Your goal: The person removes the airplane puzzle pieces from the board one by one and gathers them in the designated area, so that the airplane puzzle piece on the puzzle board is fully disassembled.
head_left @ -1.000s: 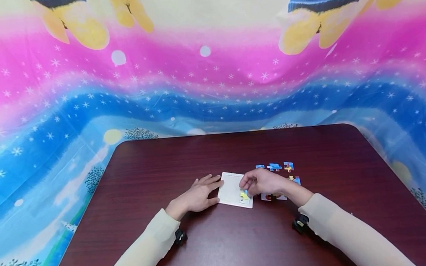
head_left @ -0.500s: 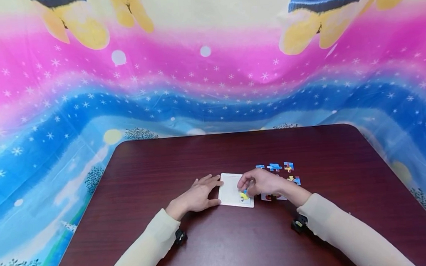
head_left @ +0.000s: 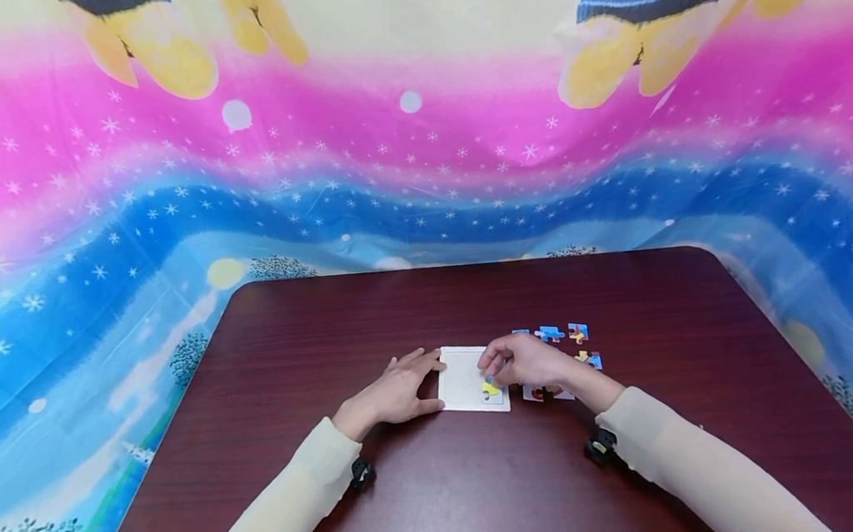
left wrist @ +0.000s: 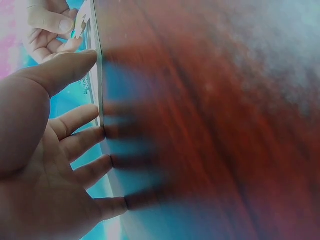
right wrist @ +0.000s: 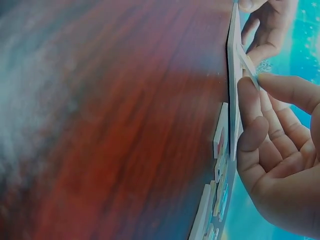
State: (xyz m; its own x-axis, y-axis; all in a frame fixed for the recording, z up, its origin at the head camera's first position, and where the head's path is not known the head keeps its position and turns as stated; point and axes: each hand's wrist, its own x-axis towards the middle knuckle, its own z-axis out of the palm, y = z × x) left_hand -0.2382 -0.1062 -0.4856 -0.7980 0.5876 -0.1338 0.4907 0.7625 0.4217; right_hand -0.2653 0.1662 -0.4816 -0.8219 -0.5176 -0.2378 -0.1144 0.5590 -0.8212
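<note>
A white puzzle tray (head_left: pixel 460 388) with a raised rim lies on the dark red table. My left hand (head_left: pixel 393 390) rests at its left edge, fingers spread, with thumb and fingertips right at the rim. Over the tray's right side, my right hand (head_left: pixel 530 361) pinches a puzzle piece (head_left: pixel 491 391) with yellow, blue and white on it. The right wrist view shows this piece (right wrist: pixel 248 66) between thumb and finger, tilted, its lower end close to the tray (right wrist: pixel 233 75). Part of the tray is hidden behind the right hand.
Several loose puzzle pieces (head_left: pixel 550 334) lie to the tray's right, some hidden under the right hand and wrist. The table (head_left: pixel 443 482) ends at a rounded far edge before a colourful printed cloth (head_left: pixel 419 175).
The tray has turned slightly and straightened, its near right corner shifting a little away and to the right. The right hand still pinches the puzzle piece, moving only slightly.
</note>
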